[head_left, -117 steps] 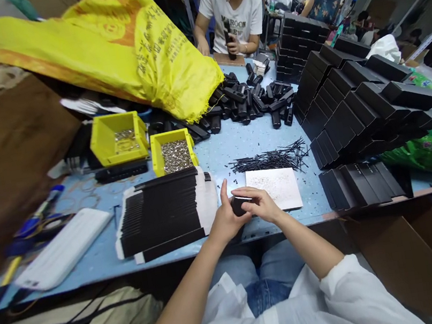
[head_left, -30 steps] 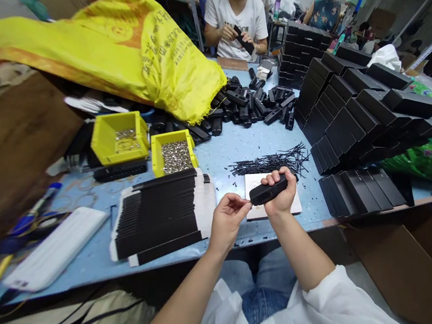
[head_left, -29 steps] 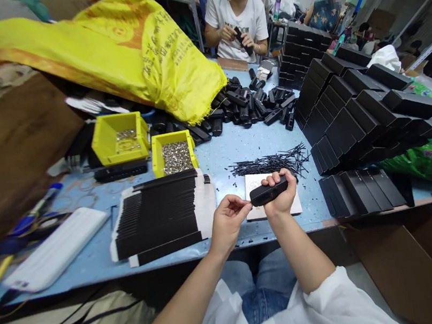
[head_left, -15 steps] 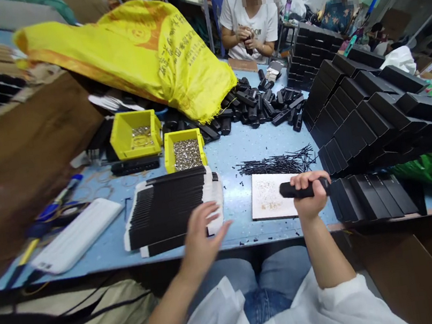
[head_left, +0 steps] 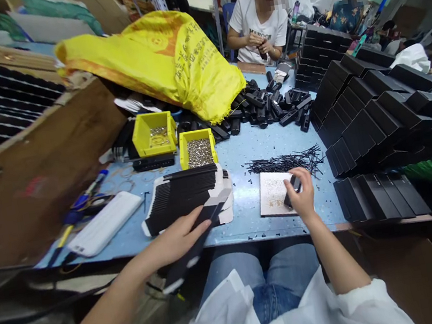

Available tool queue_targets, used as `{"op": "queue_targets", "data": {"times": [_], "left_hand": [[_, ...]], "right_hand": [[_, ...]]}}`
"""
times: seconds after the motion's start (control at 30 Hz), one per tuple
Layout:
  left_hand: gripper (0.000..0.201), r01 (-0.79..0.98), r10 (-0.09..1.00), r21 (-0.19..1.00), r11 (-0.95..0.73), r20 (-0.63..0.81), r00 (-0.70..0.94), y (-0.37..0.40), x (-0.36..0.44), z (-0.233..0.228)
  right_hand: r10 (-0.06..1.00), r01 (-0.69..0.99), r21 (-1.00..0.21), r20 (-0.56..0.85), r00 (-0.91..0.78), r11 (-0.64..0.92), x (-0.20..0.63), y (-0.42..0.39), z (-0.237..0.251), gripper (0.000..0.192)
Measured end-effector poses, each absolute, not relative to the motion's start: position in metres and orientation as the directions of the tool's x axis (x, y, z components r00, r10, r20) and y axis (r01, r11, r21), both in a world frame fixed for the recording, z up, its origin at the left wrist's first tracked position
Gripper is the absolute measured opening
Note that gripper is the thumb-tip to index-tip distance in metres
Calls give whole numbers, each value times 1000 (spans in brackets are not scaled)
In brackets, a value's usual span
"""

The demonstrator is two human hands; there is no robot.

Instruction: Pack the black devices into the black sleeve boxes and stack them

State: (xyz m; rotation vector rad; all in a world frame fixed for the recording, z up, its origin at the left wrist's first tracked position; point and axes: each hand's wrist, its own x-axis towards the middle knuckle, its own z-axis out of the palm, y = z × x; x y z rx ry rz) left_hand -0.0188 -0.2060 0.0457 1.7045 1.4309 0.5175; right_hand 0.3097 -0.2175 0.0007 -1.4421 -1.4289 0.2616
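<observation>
1. Left hand (head_left: 176, 238) pinches the top flat black-and-white sleeve (head_left: 195, 238), thumb above and fingers under. The sleeve is half off the fanned stack of flat sleeves (head_left: 187, 199), its near end hanging past the table edge (head_left: 252, 239).
2. Right hand (head_left: 301, 199) is curled around a small black device (head_left: 294, 189), end-down over the white tile (head_left: 274, 199); fingers are pressed onto it and only its top shows.
3. Risk: the sleeve is gripped near one end, so the free end could sag, bend or slip from the pinch, and it may drag neighbouring sleeves off the stack.
4. Risk: the device is held one-handed at a tilt; a loose grip could drop it onto the tile and scatter the specks lying there.
5. Sleeve lies left-near and device right, well apart, with bare blue table between them.
6. Around them: a pile of thin black pins (head_left: 284, 161) just beyond the tile, a yellow bin of small metal parts (head_left: 198, 151) beyond the stack, black boxes (head_left: 371, 117) stacked on the right, loose black devices (head_left: 268, 108) further off by the yellow sack (head_left: 168, 61).
7. A co-worker in a white shirt (head_left: 260, 20) sits at the far end, hands busy with their own part.
</observation>
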Motion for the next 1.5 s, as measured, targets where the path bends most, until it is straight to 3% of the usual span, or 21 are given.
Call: {"op": "queue_targets", "data": {"times": [0.1, 0.2, 0.3, 0.37, 0.43, 0.47, 0.53, 0.6, 0.63, 0.7, 0.8, 0.87, 0.93, 1.0, 1.07, 1.13, 1.23, 1.37, 1.43, 1.5], "left_hand": [[31, 308, 898, 942, 136, -248, 362, -224, 18, 51], [36, 152, 861, 970, 189, -238, 449, -239, 41, 35], [66, 204, 830, 968, 143, -230, 509, -244, 42, 23], [87, 320, 844, 944, 83, -237, 481, -243, 38, 23], [96, 416, 879, 909, -23, -179, 441, -240, 36, 29], [91, 437, 881, 894, -97, -127, 456, -239, 36, 32], [61, 433, 838, 865, -252, -29, 545, -238, 42, 38], [35, 397, 778, 846, -356, 33, 628, -238, 51, 41], [35, 386, 767, 843, -373, 46, 640, -239, 57, 41], [57, 414, 821, 848, -331, 43, 569, -241, 69, 41], [99, 454, 911, 873, -177, -30, 411, -243, 83, 42], [106, 429, 914, 898, -103, -84, 397, -242, 88, 44], [108, 409, 896, 911, -55, -136, 423, -241, 91, 46], [107, 407, 878, 913, -18, -180, 443, -239, 92, 46], [105, 393, 868, 920, 0, -195, 457, -237, 92, 42], [105, 384, 862, 923, 24, -214, 460, -236, 95, 38], [107, 367, 853, 928, 65, -243, 462, -234, 101, 38], [105, 310, 849, 950, 50, -204, 487, -232, 110, 43], [102, 294, 841, 954, 66, -211, 498, -233, 110, 40], [98, 281, 865, 951, 129, -247, 437, -235, 107, 33]], "right_hand": [[822, 528, -667, 559, -114, 526, 257, -238, 25, 28], [800, 588, -585, 566, -196, 558, 232, -250, 38, 30], [794, 596, -544, 520, -314, 591, 241, -257, 42, 12], [808, 552, -590, 445, -387, 590, 253, -260, 41, 15], [869, 468, -732, 411, -276, 496, 261, -259, 36, 22], [909, 386, -823, 384, -162, 417, 263, -257, 32, 24], [972, 153, -961, 234, -3, 232, 262, -250, 23, 29], [998, -45, -998, 40, -49, 38, 258, -244, 15, 36], [995, -99, -995, -15, -98, -24, 256, -242, 13, 40], [985, -134, -991, 14, -170, -9, 253, -241, 15, 46], [955, -99, -979, 198, -222, 180, 250, -246, 25, 44], [959, -76, -985, 171, -225, 157, 249, -251, 32, 38], [982, -60, -992, 116, -148, 108, 248, -256, 34, 32], [978, -12, -985, 170, -119, 169, 252, -259, 33, 35], [947, 60, -965, 237, -217, 256, 260, -257, 31, 40], [924, 120, -965, 180, -338, 232, 272, -253, 32, 42], [944, 200, -967, 91, -316, 160, 281, -251, 34, 37], [939, 303, -891, 293, -183, 337, 272, -263, 30, 40], [899, 379, -817, 365, -244, 434, 275, -266, 27, 49], [871, 485, -736, 305, -386, 473, 294, -259, 25, 50]]}}
